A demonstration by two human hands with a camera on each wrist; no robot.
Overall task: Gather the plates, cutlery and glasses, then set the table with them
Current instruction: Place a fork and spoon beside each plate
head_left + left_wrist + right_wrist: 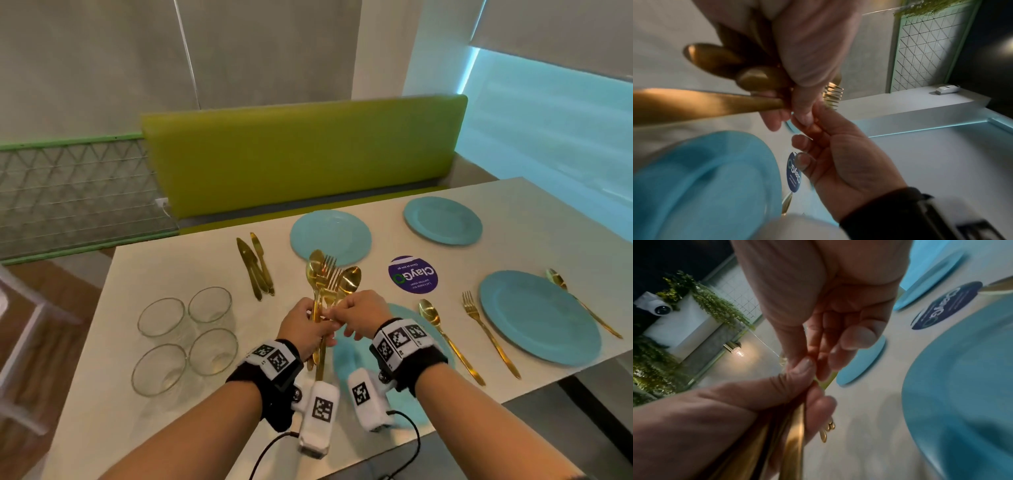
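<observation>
Green bench (301,161) against grey wall (102,61).

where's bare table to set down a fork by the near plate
Bare strip between the glasses and the near plate, under the left hand. Right of that plate it is crowded: a spoon and fork.

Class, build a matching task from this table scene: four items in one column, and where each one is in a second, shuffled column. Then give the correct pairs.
Items
1. bundle of gold cutlery
2. four glasses
3. knives
4. round purple sticker

Places
A. lying together on the table, left of the far plate
B. stuck flat on the table between the plates
C. grouped at the table's left end
D. gripped in the left hand

Pairs: 1-D, 2-C, 3-A, 4-B
</observation>
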